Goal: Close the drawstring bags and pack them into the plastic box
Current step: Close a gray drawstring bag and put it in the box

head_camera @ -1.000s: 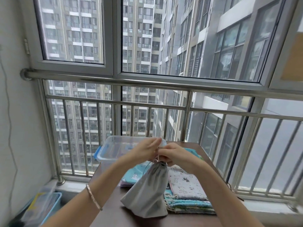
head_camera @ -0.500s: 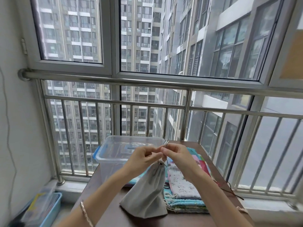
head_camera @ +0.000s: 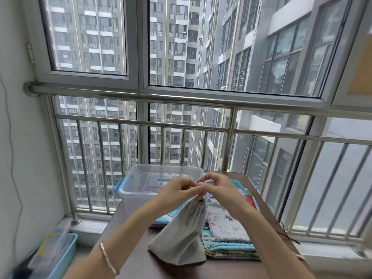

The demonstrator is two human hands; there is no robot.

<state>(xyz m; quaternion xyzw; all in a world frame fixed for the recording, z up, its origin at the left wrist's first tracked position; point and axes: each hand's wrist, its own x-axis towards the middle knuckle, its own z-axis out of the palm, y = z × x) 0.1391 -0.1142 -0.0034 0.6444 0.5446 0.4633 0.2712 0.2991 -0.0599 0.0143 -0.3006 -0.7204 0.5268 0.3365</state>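
A grey drawstring bag (head_camera: 181, 236) stands on the dark table (head_camera: 141, 262), its neck gathered tight at the top. My left hand (head_camera: 177, 190) and my right hand (head_camera: 217, 188) meet just above the neck, both pinching the thin drawstring between fingertips. Behind them sits the clear plastic box (head_camera: 141, 184) with blue latches, lid off. To the right of the grey bag lies a flat stack of patterned drawstring bags (head_camera: 227, 228), white print on top, light blue ones beneath.
A steel railing (head_camera: 181, 101) and window run close behind the table. A blue bin (head_camera: 58, 256) sits on the floor at the lower left by the wall. A dark cord (head_camera: 285, 232) lies at the table's right edge.
The camera has dipped and drifted slightly. Both hands rose a little above the bag's neck while still pinching the cord; the bag's neck stays cinched.
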